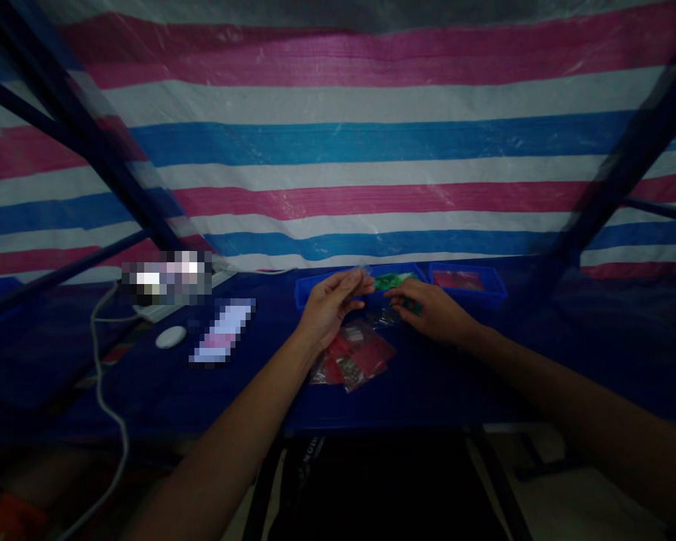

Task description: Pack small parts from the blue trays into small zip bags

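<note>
White lettering is borne on a dark strap [313,452] at the lap; it is turned sideways and cannot be read with certainty. The phone screen [224,330] is pixelated, and no text is legible on it.

Both forearms are extended forward over the table [433,391]. The left hand [330,306] is raised slightly, with thumb and fingers brought together; a clear bag [363,269] appears to be pinched at the tips. The right hand [439,312] is held palm down, fingers curled towards the left hand; whether anything is gripped by it cannot be told.

Small clear packets [384,318] are seen between the hands. Red packets [366,352] are piled, overlapping, on the table just below the left hand.

Green packets [393,280] are contained in the middle bin [414,267]; red pieces are contained in the right bin [499,291]. A white disc [170,337] is placed beside the phone.
</note>
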`<state>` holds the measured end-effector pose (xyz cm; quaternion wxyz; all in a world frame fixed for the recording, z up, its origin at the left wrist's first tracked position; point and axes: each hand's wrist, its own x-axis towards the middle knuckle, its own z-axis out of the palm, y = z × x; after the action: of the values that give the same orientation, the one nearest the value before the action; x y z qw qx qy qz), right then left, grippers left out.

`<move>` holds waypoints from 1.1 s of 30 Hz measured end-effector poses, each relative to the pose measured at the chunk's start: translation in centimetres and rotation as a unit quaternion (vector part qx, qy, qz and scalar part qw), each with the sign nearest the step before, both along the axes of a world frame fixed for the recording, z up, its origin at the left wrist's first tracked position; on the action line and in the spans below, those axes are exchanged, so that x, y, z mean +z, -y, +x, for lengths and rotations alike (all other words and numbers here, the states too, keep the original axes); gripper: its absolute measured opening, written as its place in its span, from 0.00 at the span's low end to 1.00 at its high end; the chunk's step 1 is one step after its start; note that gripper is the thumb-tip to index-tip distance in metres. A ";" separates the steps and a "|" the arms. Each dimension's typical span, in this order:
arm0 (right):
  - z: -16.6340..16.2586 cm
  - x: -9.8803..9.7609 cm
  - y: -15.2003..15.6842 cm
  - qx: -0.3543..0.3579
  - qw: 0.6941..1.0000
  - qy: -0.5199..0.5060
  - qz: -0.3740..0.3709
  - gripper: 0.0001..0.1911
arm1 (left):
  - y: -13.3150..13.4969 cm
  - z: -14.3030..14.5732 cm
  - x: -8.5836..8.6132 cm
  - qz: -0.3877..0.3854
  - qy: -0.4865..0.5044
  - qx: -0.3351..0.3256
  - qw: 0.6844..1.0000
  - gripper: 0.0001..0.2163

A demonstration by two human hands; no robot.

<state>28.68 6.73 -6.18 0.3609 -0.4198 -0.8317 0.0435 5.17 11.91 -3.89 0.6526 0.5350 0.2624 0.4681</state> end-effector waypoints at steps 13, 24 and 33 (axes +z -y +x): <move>-0.6 0.5 0.5 0.003 0.966 -0.247 -0.081 0.18 | 0.4 0.7 -0.8 0.088 -0.055 -0.043 0.994 0.16; -1.1 1.7 1.4 0.014 0.952 -0.298 -0.066 0.09 | 1.1 1.1 -1.2 0.152 -0.156 -0.050 0.975 0.16; -0.9 1.2 1.0 0.001 0.942 -0.329 -0.063 0.07 | 0.9 1.0 -1.4 0.158 -0.172 -0.047 0.971 0.19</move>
<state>27.78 5.71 -4.99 0.5875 -0.4032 -0.6623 0.2316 6.16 10.98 -5.24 0.5260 0.7156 0.2678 0.3735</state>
